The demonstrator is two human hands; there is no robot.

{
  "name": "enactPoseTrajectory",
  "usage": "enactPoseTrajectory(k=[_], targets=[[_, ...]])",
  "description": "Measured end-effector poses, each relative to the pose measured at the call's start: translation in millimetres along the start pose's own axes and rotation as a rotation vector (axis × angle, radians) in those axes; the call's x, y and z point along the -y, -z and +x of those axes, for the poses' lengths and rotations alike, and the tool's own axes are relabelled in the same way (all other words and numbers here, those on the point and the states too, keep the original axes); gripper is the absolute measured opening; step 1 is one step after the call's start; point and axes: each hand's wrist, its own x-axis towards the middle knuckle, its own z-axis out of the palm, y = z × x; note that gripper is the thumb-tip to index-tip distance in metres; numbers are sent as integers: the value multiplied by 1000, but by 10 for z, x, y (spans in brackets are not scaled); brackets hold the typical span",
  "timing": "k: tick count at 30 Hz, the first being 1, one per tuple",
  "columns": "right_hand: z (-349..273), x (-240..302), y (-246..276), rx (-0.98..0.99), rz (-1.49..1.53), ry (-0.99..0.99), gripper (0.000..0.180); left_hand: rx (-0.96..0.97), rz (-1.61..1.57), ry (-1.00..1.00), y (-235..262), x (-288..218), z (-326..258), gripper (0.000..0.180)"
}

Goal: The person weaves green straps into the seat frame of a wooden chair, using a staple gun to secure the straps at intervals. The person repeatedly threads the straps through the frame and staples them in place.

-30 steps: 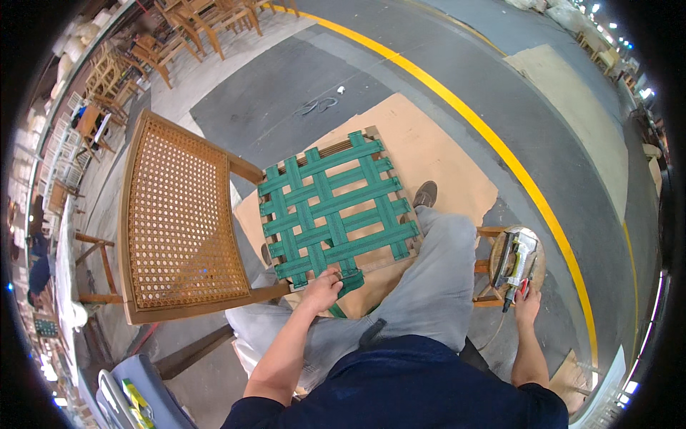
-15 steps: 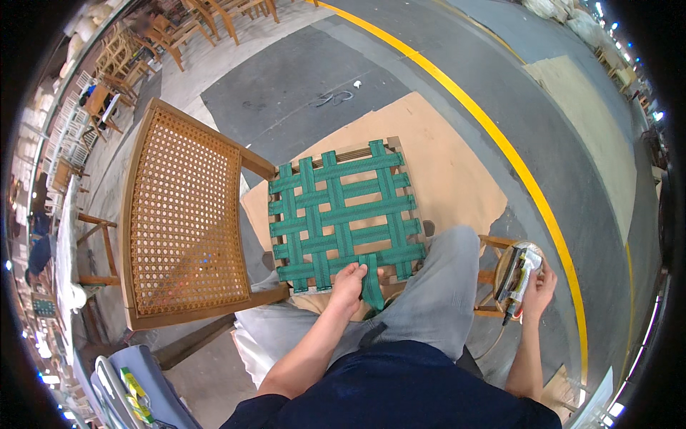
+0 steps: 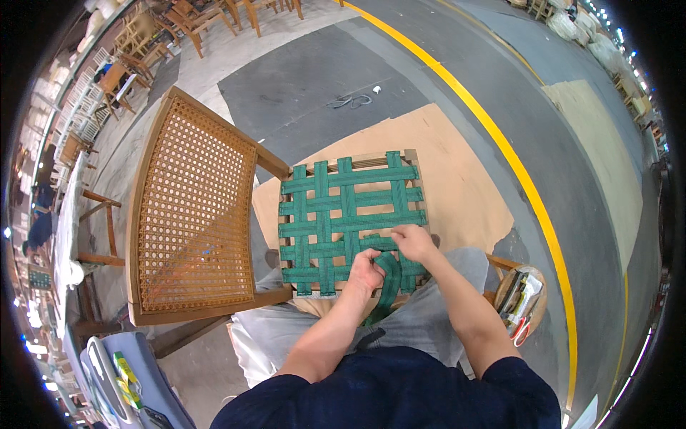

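Observation:
A wooden chair lies on its back in front of me, with its cane backrest [image 3: 196,214] to the left. Green webbing straps [image 3: 325,227] are woven across its open seat frame. In my left hand [image 3: 366,272] is a loose green webbing strap [image 3: 390,287], hanging over the near edge toward my lap. My right hand [image 3: 414,243] is closed just above the woven straps, close to the left hand. Whatever its fingertips pinch, if anything, is hidden.
At my right stands a round stool [image 3: 539,293] carrying tools and red-handled scissors [image 3: 522,332]. Brown cardboard [image 3: 468,179] lies under the chair. A blue-grey padded item [image 3: 153,372] is at lower left. More chairs [image 3: 196,21] stand at the far left.
My right hand has left the tool on the stool and come across to the near part of the seat. My left hand has shifted right and up, raising the loose strap.

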Motion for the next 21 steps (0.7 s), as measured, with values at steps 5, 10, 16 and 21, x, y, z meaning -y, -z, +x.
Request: enactPoseTrajectory(k=[5,10,16,21], targets=[[502,92,-276,371,119,-578,24,-24,54,91,42,-68,-7,28],[347,29,-469,133,287,-319,22,98,325,-46,83,23,-261,23],[422,12,-281,-65,573,-274,22,264,1667,-221,613,260,-997,45],[739,179,4,-70,571,-160,15,83,2161,-150,385,27,-975,50]])
